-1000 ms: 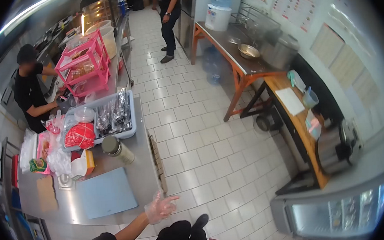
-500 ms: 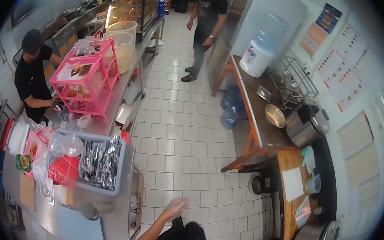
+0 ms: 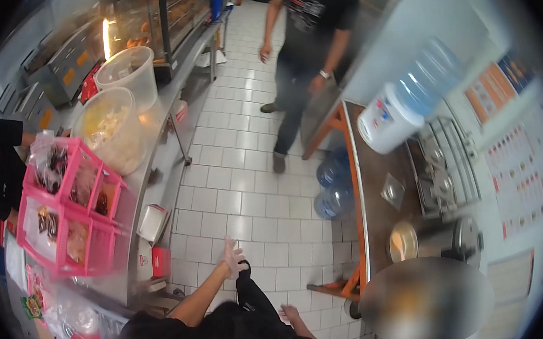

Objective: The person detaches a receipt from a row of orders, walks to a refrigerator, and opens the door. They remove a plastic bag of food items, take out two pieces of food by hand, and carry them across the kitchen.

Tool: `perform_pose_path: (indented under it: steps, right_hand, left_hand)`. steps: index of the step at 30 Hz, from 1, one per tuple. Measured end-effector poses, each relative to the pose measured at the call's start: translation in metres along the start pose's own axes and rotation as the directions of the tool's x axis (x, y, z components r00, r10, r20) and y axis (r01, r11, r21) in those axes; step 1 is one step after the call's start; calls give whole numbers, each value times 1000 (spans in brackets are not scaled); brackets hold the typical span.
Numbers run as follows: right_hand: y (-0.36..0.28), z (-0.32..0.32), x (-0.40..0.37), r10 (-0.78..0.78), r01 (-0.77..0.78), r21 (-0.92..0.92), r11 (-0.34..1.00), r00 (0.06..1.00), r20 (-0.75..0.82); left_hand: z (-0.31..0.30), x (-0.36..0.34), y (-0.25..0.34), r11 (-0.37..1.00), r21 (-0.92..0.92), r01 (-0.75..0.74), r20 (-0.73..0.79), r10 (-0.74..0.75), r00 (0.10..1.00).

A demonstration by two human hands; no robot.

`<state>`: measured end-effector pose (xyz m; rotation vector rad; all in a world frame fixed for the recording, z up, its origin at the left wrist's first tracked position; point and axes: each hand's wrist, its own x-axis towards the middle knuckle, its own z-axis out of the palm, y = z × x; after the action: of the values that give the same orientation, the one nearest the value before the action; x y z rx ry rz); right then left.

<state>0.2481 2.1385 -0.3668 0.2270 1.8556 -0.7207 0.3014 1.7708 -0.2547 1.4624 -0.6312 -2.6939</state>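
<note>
My left hand, in a clear thin plastic glove, is stretched out in front of my body above the tiled floor. Its fingers are apart and nothing shows in them. Lower down, my right hand hangs beside my dark trouser leg. It looks loosely open and holds nothing that I can see. To the left of my left hand, under the steel counter, are a red and white box and a white container.
Pink plastic racks and clear tubs stand on the counter. A person in black faces me in the aisle; another person works at left. On the right are a wooden table, a water dispenser and water jugs.
My view has moved forward along the aisle, and the person ahead appears closer. My left hand has its fingers more spread, and my right hand has come into view.
</note>
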Motion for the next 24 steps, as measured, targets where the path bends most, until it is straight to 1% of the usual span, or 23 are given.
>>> perform_pose_path:
  steps: [1, 2, 3, 5, 6, 7, 8, 9, 11, 12, 13, 14, 15, 16, 17, 18, 19, 20, 21, 22, 23, 24]
  right_hand:
    - [-66, -5, 16, -21, 20, 44, 999, 1000, 17]
    - [-124, -9, 39, -233, 232, 21, 972, 973, 4]
    - [-187, -13, 51, -317, 317, -5, 949, 949, -10]
    - [-327, -15, 33, -350, 341, 163, 926, 936, 30]
    - [-374, -17, 37, -347, 338, 144, 930, 937, 39]
    - [-420, -20, 48, -380, 369, 126, 921, 922, 74]
    - [-460, -18, 68, -415, 403, 118, 908, 903, 110]
    - [-490, -13, 84, -410, 397, 122, 910, 905, 115]
    - [-521, -13, 126, -355, 346, 81, 935, 924, 144]
    - [-537, -8, 147, -319, 318, 29, 948, 940, 119]
    - [-523, -4, 162, -274, 276, -16, 961, 958, 89]
    - [-486, -6, 222, -625, 666, -442, 601, 736, 260]
    - [-411, 27, 323, -670, 706, -605, 368, 652, 353]
    - [-433, 20, 320, -679, 689, -614, 386, 662, 316]
    - [-459, 9, 316, -693, 665, -562, 492, 690, 210]
    - [-493, 2, 320, -699, 648, -491, 582, 707, 105]
    - [-535, -1, 335, -700, 641, -406, 651, 714, 5]
    - [-579, -3, 344, -685, 634, -309, 709, 723, -90]
    - [-631, -1, 341, -653, 622, -204, 756, 737, -174]
    - [-694, -4, 342, -618, 615, -98, 782, 746, -250]
    - [-752, -4, 346, -577, 612, 11, 791, 752, -319]
    - [-810, -3, 349, -526, 602, 119, 790, 763, -376]
  left_hand:
    - [4, 4, 42, 999, 8, -43, -48, 43, 998]
    - [10, 10, 84, 996, 15, -83, -94, 84, 992]
    - [16, 15, 120, 996, -11, -84, -105, 82, 991]
    - [26, 35, 192, 981, -85, -177, -150, 163, 975]
    - [32, 54, 227, 978, -104, -179, -157, 161, 974]
    - [38, 78, 266, 965, -109, -240, -177, 219, 959]
    - [40, 105, 306, 947, -103, -304, -196, 280, 940]
    - [40, 136, 345, 948, -99, -301, -203, 277, 939]
    - [52, 205, 418, 915, -167, -366, -157, 342, 926]
    - [74, 225, 459, 916, -208, -343, -204, 303, 931]
    - [87, 250, 494, 923, -176, -343, -182, 312, 932]
    - [104, 287, 535, 918, -180, -352, -208, 314, 926]
    - [130, 316, 572, 917, -193, -348, -230, 302, 925]
    - [165, 315, 610, 878, -190, -439, -292, 376, 879]
    - [192, 337, 639, 888, -186, -422, -257, 370, 893]
    - [217, 356, 668, 872, -144, -468, -335, 402, 852]
    - [236, 383, 698, 848, -98, -521, -408, 444, 798]
    - [247, 438, 714, 793, 89, -603, -433, 576, 694]
    - [269, 459, 742, 795, 91, -600, -413, 578, 704]
    - [298, 480, 771, 760, 273, -589, -347, 649, 677]
    - [323, 501, 797, 688, 445, -573, -266, 713, 649]
    - [341, 539, 821, 686, 441, -579, -255, 714, 653]
